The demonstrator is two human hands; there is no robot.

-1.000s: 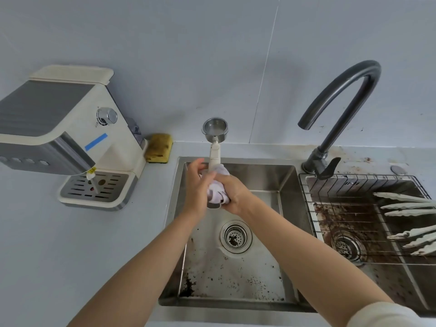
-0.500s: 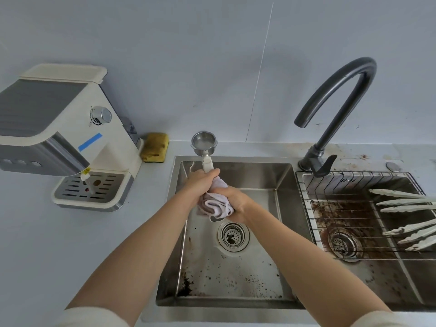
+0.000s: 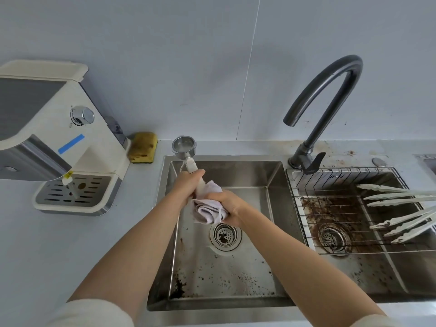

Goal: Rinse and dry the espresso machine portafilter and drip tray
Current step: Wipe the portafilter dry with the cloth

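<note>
Portafilter (image 3: 184, 147) held over the sink's (image 3: 236, 166) rear edge, basket end up and away, handle toward the person. Left hand (image 3: 186, 185) curled round the upper handle, likely to steady it. Right hand (image 3: 228, 205) bunched a pale cloth (image 3: 207, 211) round the lower handle; drying step, judged. Kept over the basin, presumably to catch drips. Drip tray (image 3: 75, 197) sat in the espresso machine (image 3: 47, 128) on the table (image 3: 59, 256), not yet handled.

Left hand (image 3: 186, 186) and right hand (image 3: 228, 205) reach forward close together, fingers (image 3: 196, 173) curled, gripping.
</note>
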